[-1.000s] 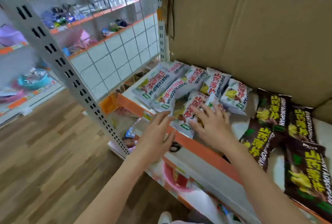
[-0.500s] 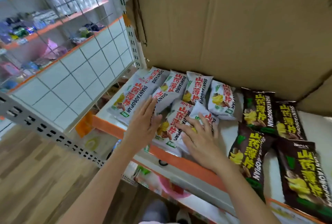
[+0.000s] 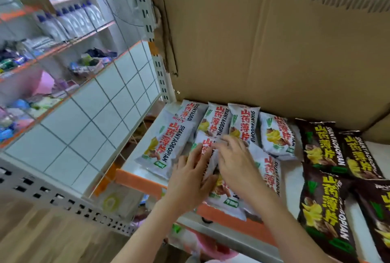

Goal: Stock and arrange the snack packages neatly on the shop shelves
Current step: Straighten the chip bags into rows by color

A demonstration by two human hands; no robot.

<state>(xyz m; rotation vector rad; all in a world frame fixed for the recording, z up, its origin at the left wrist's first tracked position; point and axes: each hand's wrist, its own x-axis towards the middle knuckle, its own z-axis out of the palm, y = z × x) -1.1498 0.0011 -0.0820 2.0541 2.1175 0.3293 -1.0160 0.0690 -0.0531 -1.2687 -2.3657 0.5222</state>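
Shelf (image 3: 135, 175): white "SHANYAOBOPIAN" packs (image 3: 166, 145), both hands (image 3: 211, 170) on one.

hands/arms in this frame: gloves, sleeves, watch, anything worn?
Nothing worn that shows. Both the left hand and the right hand are bare, with no gloves and no rings visible. Both forearms are bare down to the bottom edge of the picture: no sleeve, watch or wristband in view. Nails look short and unpainted, though motion blur softens the fingertips.
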